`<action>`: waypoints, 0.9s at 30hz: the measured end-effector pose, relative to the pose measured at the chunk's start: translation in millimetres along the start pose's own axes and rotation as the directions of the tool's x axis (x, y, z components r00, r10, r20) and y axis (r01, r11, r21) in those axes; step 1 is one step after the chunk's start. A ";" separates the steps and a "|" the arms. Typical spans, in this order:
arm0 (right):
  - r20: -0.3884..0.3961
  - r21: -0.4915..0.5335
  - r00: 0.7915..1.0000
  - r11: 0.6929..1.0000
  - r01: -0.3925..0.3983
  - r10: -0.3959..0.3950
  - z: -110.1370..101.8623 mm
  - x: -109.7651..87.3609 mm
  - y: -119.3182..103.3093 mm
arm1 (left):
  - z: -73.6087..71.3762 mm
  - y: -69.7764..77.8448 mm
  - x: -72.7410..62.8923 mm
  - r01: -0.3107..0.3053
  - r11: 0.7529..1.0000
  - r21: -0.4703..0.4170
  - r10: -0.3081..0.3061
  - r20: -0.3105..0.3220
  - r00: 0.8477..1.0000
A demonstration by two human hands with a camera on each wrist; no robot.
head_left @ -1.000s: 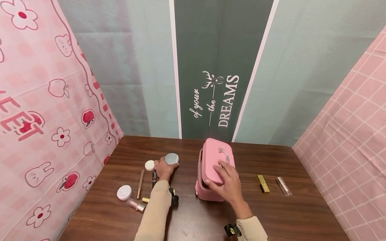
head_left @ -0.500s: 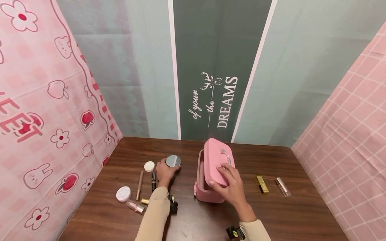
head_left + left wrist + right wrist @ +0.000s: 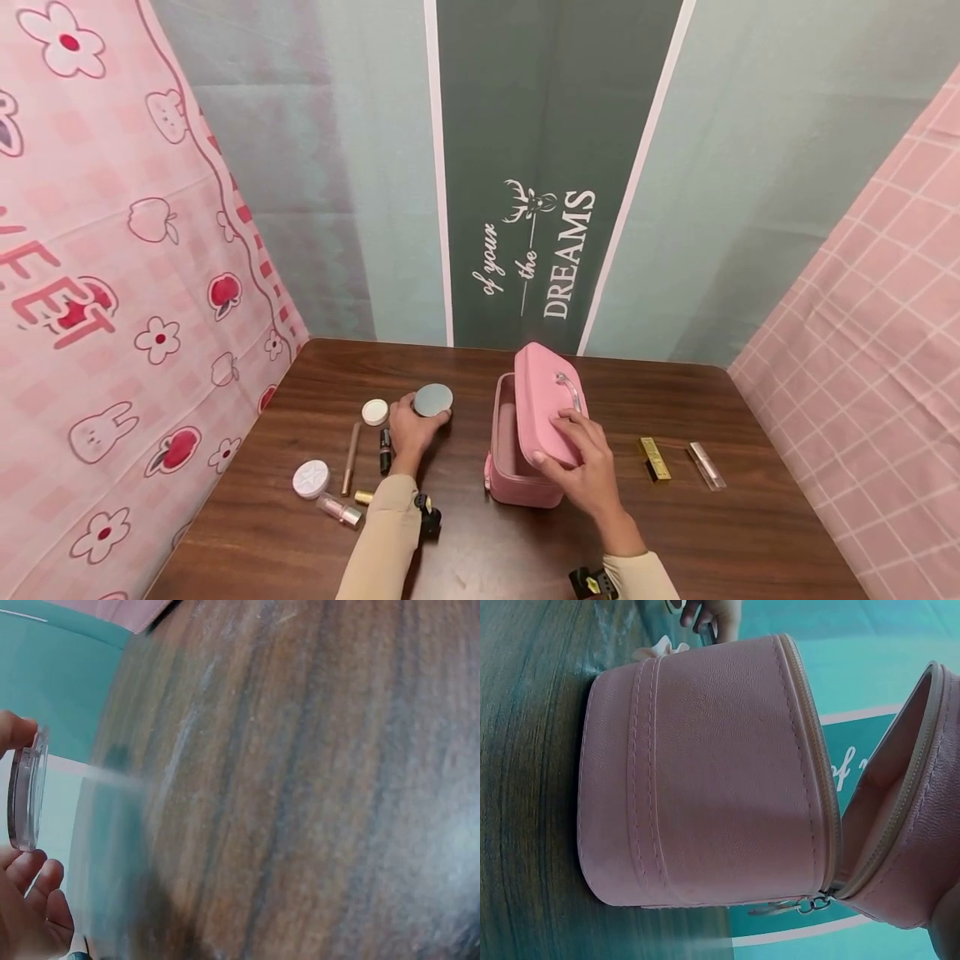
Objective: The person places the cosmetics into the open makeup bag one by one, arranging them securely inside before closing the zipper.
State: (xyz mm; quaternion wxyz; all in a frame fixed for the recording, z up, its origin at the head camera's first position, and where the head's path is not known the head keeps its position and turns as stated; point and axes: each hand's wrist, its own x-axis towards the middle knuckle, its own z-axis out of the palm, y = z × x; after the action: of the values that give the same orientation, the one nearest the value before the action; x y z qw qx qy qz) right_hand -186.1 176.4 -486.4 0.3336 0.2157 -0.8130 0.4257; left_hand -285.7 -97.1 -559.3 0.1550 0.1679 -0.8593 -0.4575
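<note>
My left hand (image 3: 411, 427) pinches a round, flat compact (image 3: 433, 401) with a silvery face, left of the case. In the left wrist view the compact (image 3: 28, 796) stands edge-on between thumb and fingers, showing a clear rim. A pink zippered makeup case (image 3: 527, 490) sits mid-table. Its lid (image 3: 542, 408), with a clear handle on top, is tilted up partway. My right hand (image 3: 592, 471) grips the lid's near right edge. The right wrist view shows the case body (image 3: 720, 769) and the gap below the raised lid; what lies inside cannot be seen fully.
Around the left forearm lie a white round lid (image 3: 375, 412), a brown pencil (image 3: 350, 460), a black tube (image 3: 386, 452), a star-patterned compact (image 3: 311, 479), a pink tube (image 3: 339, 510) and a gold tube (image 3: 363, 497). A gold box (image 3: 654, 458) and clear tube (image 3: 707, 465) lie right.
The right hand has raised the case lid further and shifted slightly right, widening the gap. The left hand has moved a little right with the compact, away from the white round lid.
</note>
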 end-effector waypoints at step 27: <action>-0.081 0.221 0.974 0.957 -0.188 0.210 -31.0 11.1 -34.7 | -11.2 30.8 -21.7 -0.176 0.984 -0.025 0.175 -0.061 0.983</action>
State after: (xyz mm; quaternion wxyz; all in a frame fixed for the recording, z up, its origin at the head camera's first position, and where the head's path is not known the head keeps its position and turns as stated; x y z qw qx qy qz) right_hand -160.5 182.7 -446.4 0.3060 0.1444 -0.7621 0.5520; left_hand -266.1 -79.8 -530.0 0.2223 0.1024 -0.8588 -0.4501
